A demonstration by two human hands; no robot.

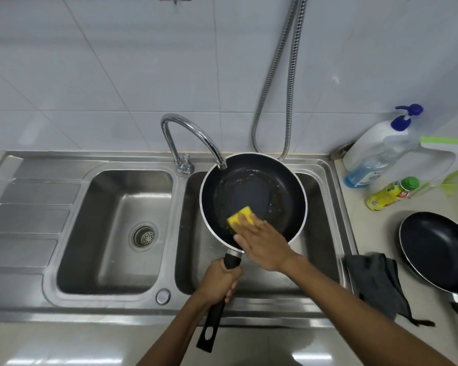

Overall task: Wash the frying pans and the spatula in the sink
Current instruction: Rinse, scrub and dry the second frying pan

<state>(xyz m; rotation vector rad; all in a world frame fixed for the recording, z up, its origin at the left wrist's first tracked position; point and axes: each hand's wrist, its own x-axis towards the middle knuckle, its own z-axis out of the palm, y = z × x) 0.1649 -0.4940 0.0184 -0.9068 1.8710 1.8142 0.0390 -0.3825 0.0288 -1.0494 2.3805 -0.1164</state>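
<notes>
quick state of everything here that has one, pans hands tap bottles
frying pan: over sink, residue inside
sponge: pressed on pan floor
left hand: grips pan handle
right hand: flat, presses sponge
tap: no water visible
second pan: on counter, untouched
yellow bottle: lying on side, capped

Sink [32,196] brushed steel; faucet [188,128] polished chrome; pan [280,178] dark matt coating; sponge [239,216] yellow foam; cloth [376,283] dark fabric

- Left hand [220,281]: fingers curled tight round the pan handle [212,323]; its bare forearm comes up from 6 o'clock, angled toward 1 o'clock.
- Right hand [265,247]: flat, fingers straight, pressing on the sponge [239,218]; its bare forearm enters from 4 o'clock, reaching toward 10 o'clock.
</notes>
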